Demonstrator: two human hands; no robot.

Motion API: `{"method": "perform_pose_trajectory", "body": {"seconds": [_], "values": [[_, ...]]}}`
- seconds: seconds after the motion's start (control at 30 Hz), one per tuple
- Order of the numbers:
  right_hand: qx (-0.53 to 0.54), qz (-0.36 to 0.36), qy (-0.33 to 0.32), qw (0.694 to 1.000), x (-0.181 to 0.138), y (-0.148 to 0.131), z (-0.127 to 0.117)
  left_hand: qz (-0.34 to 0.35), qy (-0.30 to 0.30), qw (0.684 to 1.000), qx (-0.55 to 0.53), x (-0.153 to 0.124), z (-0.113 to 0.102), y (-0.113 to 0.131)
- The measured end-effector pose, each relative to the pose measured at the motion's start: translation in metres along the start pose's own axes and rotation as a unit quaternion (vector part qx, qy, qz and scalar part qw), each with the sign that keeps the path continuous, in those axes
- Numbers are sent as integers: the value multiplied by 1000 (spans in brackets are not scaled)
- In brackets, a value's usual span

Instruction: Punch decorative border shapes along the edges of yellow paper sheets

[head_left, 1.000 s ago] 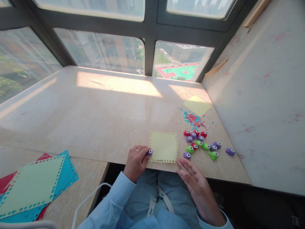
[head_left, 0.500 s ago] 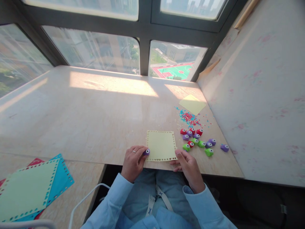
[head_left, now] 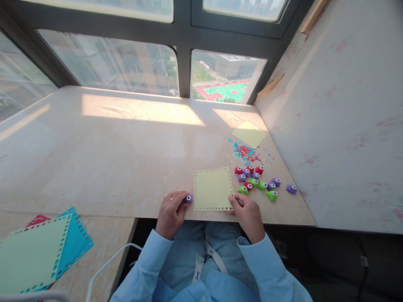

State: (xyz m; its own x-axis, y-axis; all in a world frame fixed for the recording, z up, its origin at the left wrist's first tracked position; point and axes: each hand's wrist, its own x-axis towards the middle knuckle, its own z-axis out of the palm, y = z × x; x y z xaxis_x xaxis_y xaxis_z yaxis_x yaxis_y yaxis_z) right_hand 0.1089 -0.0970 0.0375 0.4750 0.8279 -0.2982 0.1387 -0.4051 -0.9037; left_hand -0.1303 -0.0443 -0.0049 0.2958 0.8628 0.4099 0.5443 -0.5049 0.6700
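Note:
A yellow paper square with a punched border lies at the near edge of the table. My left hand is closed round a small purple punch, held just left of the sheet's lower left corner. My right hand is closed at the sheet's lower right corner, pinching its edge; a purple punch that lay there is hidden or under the fingers. A cluster of several red, purple and green punches sits just right of the sheet.
Red and blue paper bits are scattered beyond the punches, with a plain yellow sheet behind them. A stack of punched green, blue and red sheets lies at the lower left. A wall rises on the right.
My right hand moved from open beside the sheet to closed on its lower right corner. The left hand kept the purple punch by the left edge. The view shifted slightly.

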Motion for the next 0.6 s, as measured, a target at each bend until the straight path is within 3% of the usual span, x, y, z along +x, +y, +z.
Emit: {"method": "perform_pose_trajectory", "body": {"seconds": [0.2,0.6], "values": [[41,-24,13,999,-3,7,-6,-3,-8,1000,11,1,0,2],[97,1,-9,995,-6,8,-2,-4,-16,1000,2,2,1,0]]}}
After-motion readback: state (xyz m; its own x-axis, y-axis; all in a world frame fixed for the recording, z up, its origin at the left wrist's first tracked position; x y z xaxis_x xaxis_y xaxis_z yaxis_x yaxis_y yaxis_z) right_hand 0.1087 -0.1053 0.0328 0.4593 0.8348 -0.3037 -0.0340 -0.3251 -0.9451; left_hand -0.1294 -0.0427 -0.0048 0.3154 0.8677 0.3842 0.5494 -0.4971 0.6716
